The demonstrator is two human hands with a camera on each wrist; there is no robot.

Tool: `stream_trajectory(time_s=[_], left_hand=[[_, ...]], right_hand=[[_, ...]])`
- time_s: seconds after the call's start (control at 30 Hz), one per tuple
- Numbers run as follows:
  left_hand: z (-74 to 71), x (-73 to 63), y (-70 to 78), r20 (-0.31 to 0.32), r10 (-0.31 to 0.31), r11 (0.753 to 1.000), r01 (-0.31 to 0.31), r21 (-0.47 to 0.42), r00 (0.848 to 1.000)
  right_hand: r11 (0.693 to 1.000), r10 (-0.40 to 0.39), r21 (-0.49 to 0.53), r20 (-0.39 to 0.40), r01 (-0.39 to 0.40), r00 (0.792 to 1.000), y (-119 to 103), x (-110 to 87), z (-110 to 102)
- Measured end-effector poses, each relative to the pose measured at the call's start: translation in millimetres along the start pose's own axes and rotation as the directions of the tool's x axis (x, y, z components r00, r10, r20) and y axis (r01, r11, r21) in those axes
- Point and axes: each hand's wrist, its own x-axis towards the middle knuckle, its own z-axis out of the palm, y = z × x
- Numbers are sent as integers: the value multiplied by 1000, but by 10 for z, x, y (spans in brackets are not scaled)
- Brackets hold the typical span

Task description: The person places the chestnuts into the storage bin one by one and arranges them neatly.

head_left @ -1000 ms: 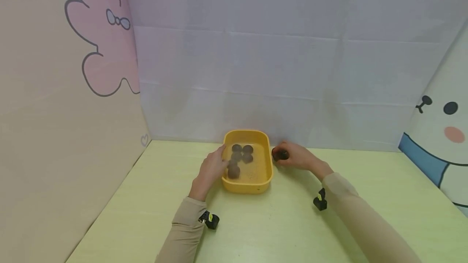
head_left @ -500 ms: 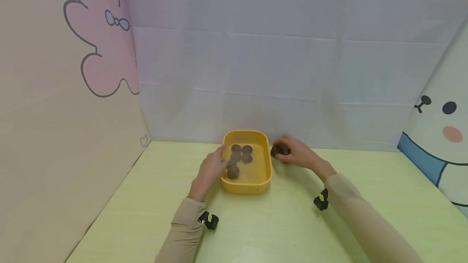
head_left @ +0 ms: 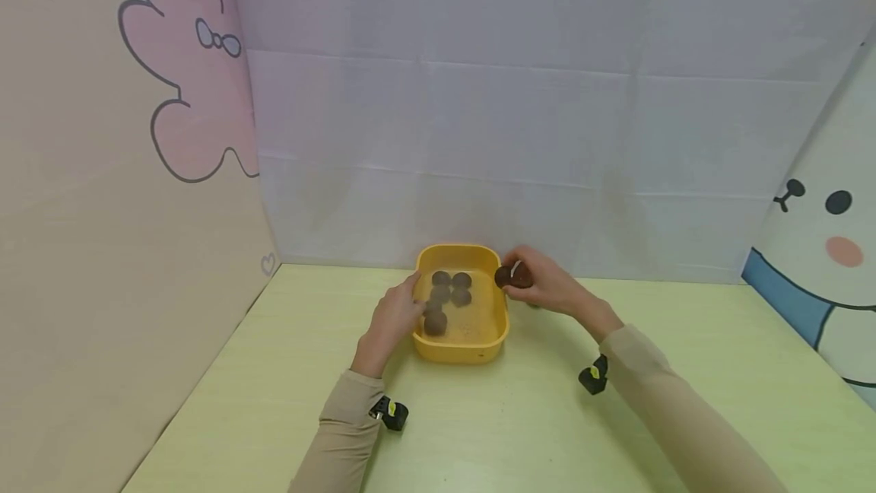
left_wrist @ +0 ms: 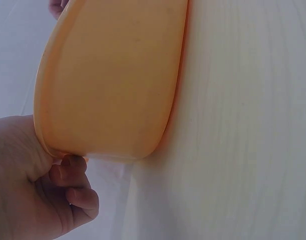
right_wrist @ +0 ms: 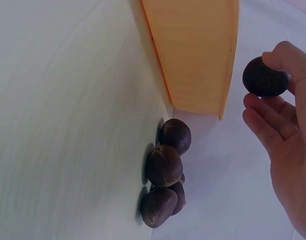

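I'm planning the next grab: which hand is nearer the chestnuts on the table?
Right. The right hand is above the chestnuts; the left hand is across the tub, at its left rim.

Pale yellow-green worktop (head_left: pixel 506 432), faint grain showing, and there's the yellow tub (head_left: pixel 460 354) standing toward the back, at least four brown chestnuts (right_wrist: pixel 164 165) bunched on the surface just beside it!
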Motion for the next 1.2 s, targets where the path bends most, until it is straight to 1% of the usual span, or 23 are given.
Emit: stream_trajectory(time_s=[0.23, 0.33, 0.47, 0.63, 0.8, 1.03, 1.1, 1.2], left_hand=[[8, 7, -10, 2, -13, 1000, 13, -5, 1000], [2, 7, -6, 1, -13, 1000, 13, -4, 1000], [-5, 15, -1, -9, -9, 1000, 9, 7, 1000], [-1, 23, -4, -6, -7, 1000, 7, 13, 1000], [-2, 21, 2, -3, -15, 1000, 15, 5, 1000], [-11, 17, 19, 0, -22, 1000, 22, 4, 1000], [-7, 17, 14, 0, -20, 1000, 20, -2, 1000], [-4, 17, 5, 1, -16, 1000, 16, -4, 1000]], right_hand=[[994, -100, -52, 18, 101, 995, -61, 68, 108], [992, -113, -62, 20, 114, 993, -106, 90, 131], [994, -83, -70, 39, 85, 996, -165, 131, 146], [998, -39, -52, 86, 43, 996, -206, 200, 189], [998, -47, -41, 130, 53, 990, -211, 264, 254], [997, -35, -56, 149, 44, 988, -226, 324, 318], [997, -40, -63, 158, 51, 987, -207, 349, 348], [997, -27, -70, 182, 40, 983, -199, 389, 398]])
